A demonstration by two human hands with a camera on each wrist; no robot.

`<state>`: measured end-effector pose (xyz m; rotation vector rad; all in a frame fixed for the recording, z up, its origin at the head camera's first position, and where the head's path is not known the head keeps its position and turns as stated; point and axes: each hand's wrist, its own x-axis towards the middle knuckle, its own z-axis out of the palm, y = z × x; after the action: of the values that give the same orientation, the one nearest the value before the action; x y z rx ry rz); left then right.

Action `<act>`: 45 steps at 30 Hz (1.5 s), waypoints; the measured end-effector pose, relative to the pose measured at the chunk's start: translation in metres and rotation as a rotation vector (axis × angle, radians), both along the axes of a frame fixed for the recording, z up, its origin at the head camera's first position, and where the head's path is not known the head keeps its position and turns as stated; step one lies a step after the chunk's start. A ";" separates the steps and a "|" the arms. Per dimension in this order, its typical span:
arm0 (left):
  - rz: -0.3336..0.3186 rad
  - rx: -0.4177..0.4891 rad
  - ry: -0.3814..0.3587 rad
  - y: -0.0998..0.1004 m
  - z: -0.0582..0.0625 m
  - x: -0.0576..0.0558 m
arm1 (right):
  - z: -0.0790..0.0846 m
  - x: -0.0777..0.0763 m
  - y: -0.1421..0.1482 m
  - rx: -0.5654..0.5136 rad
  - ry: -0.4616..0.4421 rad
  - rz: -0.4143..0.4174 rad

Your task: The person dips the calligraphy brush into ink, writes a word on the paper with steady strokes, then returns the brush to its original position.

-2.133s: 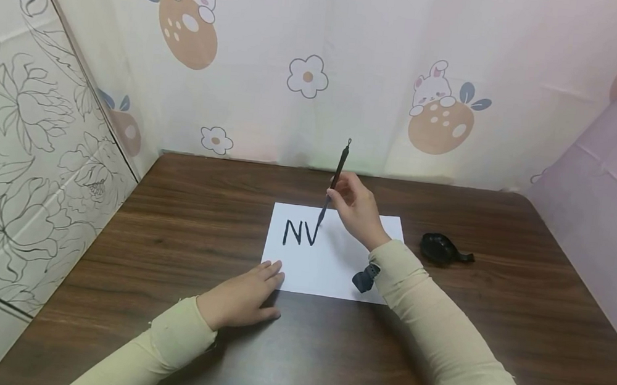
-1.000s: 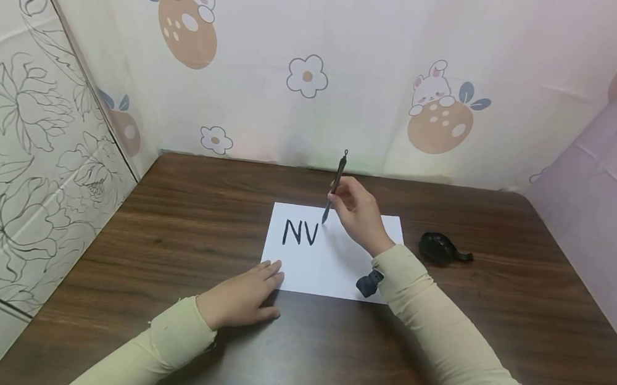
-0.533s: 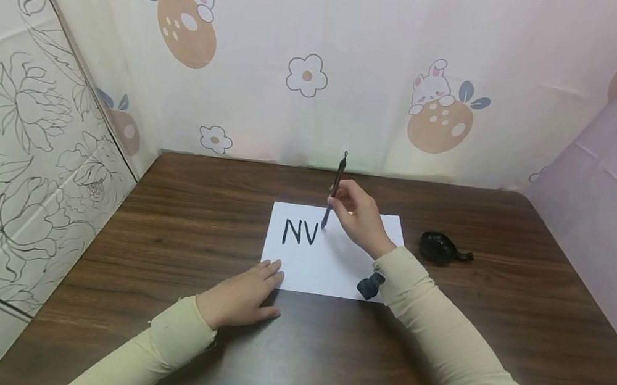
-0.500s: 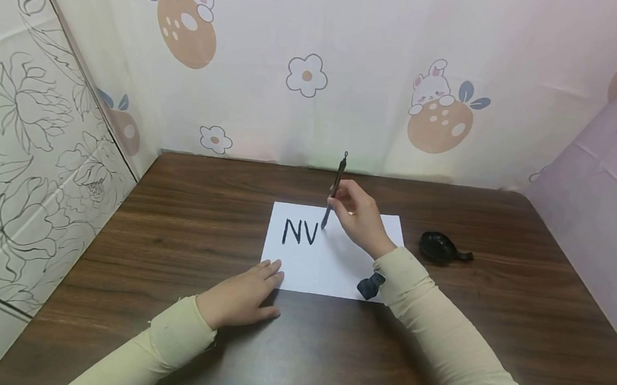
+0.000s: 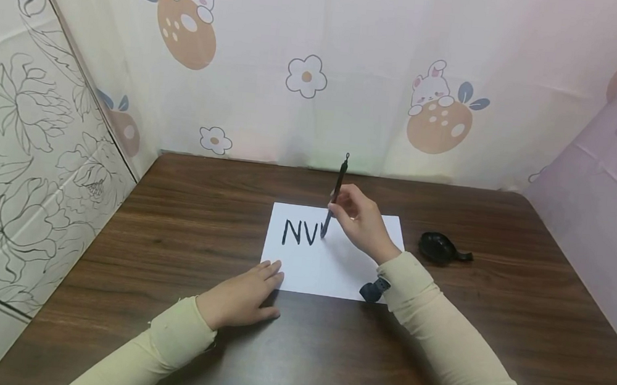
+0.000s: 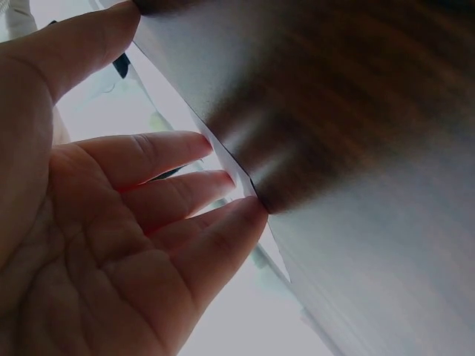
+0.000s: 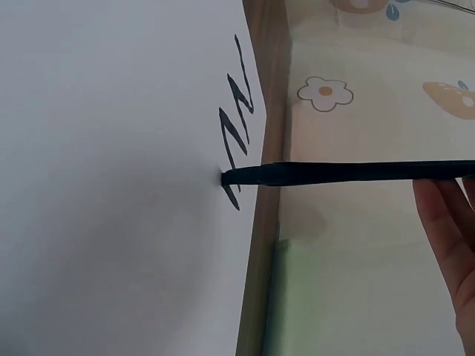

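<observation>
My right hand (image 5: 364, 222) pinches a dark calligraphy brush (image 5: 341, 177) with a small loop at its top end. The brush stands nearly upright over a white sheet of paper (image 5: 328, 275). In the right wrist view the brush (image 7: 334, 173) has its black tip on the paper (image 7: 111, 89), at the newest of several ink strokes. Black letters "NV" (image 5: 300, 233) and a further stroke run along the upper left of the sheet. My left hand (image 5: 243, 294) rests with fingers extended on the sheet's lower left corner, thumb on the table; in the left wrist view its fingers (image 6: 174, 196) are at the paper's edge.
A black leaf-shaped dish (image 5: 438, 248) with a short handle sits to the right of the paper on the brown wood table (image 5: 172, 216). A patterned curtain (image 5: 362, 98) hangs behind the table, and a floral panel (image 5: 41, 129) stands on the left. A dark wrist camera (image 5: 373, 290) hangs below my right cuff.
My right hand lifted the brush off the finished V, shifted slightly right, then drew a new stroke downward beside it. The left hand stayed in place.
</observation>
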<state>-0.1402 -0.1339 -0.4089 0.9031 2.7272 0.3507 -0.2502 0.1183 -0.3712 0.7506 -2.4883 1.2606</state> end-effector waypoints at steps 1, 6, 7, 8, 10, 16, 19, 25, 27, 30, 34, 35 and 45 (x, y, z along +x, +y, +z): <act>0.000 0.000 0.000 0.000 0.000 0.000 | 0.001 0.001 0.000 0.003 -0.003 -0.001; 0.004 -0.001 -0.005 0.000 0.001 0.000 | 0.002 0.004 0.001 0.009 -0.022 0.001; 0.005 -0.002 -0.005 0.000 0.001 0.000 | 0.002 0.005 0.002 0.005 -0.023 0.005; 0.006 -0.003 -0.005 0.000 0.001 0.000 | 0.002 0.005 0.002 0.000 -0.024 0.012; 0.006 -0.005 -0.005 0.000 0.000 0.000 | 0.002 0.006 0.002 -0.011 -0.021 0.025; 0.006 -0.003 -0.001 0.000 -0.001 -0.001 | 0.004 0.007 0.004 -0.015 -0.012 0.033; 0.004 0.002 -0.002 0.000 0.000 -0.001 | 0.005 0.006 0.005 -0.003 0.001 0.016; 0.006 0.001 -0.003 0.001 0.001 0.000 | 0.014 0.000 0.009 -0.046 0.067 0.002; 0.007 0.003 -0.003 0.001 0.001 0.000 | 0.016 -0.003 0.011 -0.064 0.081 -0.005; 0.005 0.005 0.000 0.000 0.001 -0.001 | 0.017 -0.007 0.014 -0.074 0.087 -0.027; 0.006 0.003 0.003 0.000 0.000 -0.001 | 0.017 -0.011 0.016 -0.080 0.077 -0.057; 0.007 0.003 0.003 0.000 0.001 -0.001 | 0.017 -0.012 0.016 -0.081 0.075 -0.063; 0.021 -0.012 -0.019 0.001 0.000 0.000 | 0.007 -0.016 0.014 -0.080 0.068 -0.106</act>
<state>-0.1403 -0.1331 -0.4087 0.8644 2.7203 0.3440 -0.2657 0.1324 -0.3641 0.6225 -2.3756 1.2668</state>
